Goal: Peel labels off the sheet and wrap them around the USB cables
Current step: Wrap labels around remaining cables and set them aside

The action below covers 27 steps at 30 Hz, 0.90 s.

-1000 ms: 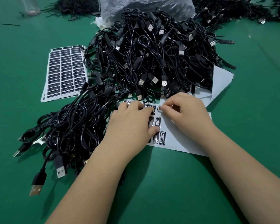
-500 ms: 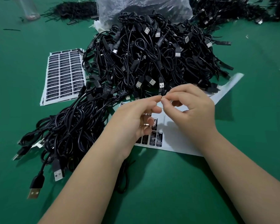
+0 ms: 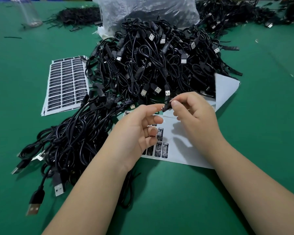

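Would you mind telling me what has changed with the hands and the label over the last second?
Both hands lifted off the nearly used label sheet. The right hand now pinches a peeled label in the air above the sheet; the left hand hovers open beside it, its fingertip near the label's end. The full label sheet and the cable pile stayed put.

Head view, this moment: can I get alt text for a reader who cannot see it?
A right hand pinches a peeled black label above a mostly used label sheet, the left hand raised open beside it. Behind lie a heap of black USB cables and a full label sheet on a green table.
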### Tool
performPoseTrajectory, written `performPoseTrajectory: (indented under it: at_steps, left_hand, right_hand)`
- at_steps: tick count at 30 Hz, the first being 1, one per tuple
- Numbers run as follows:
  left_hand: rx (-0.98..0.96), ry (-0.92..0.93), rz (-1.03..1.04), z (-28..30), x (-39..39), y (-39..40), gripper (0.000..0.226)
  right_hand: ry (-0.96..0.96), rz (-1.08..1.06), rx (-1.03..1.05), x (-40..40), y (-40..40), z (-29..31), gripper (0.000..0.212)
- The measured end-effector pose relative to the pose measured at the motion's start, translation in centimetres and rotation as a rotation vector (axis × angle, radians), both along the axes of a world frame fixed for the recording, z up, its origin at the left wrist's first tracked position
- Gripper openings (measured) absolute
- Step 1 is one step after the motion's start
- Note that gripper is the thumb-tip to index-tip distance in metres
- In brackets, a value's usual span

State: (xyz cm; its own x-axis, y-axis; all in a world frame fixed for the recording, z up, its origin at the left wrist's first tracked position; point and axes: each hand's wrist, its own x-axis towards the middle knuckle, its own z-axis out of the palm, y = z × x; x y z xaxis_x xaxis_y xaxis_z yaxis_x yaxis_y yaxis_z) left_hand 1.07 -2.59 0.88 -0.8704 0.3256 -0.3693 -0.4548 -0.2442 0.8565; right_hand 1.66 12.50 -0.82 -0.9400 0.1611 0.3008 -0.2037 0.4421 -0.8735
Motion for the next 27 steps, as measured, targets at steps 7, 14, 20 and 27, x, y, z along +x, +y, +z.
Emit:
performPoseTrajectory:
  at_steps: [7,14,20,27]
  left_hand:
    - [-0.376,0.195,0.094,-0.3,0.2,0.0,0.022]
    - [-1.264,0.664,-0.154,-0.3,1.5,-1.0,0.028]
    - [-1.682,0.838,-0.521,1.8,1.5,-2.0,0.020]
    - [-1.898,0.893,-0.783,2.3,4.4,-3.9,0.055]
  right_hand:
    - [-0.049,0.021,-0.001,0.0,-0.1,0.1,0.010]
    - [-0.133,0.078,-0.150,-0.2,0.2,0.0,0.012]
    - [-0.282,0.125,-0.277,-0.9,0.4,-0.8,0.007]
    - [-0.290,0.163,-0.201,-1.2,0.5,-0.9,0.019]
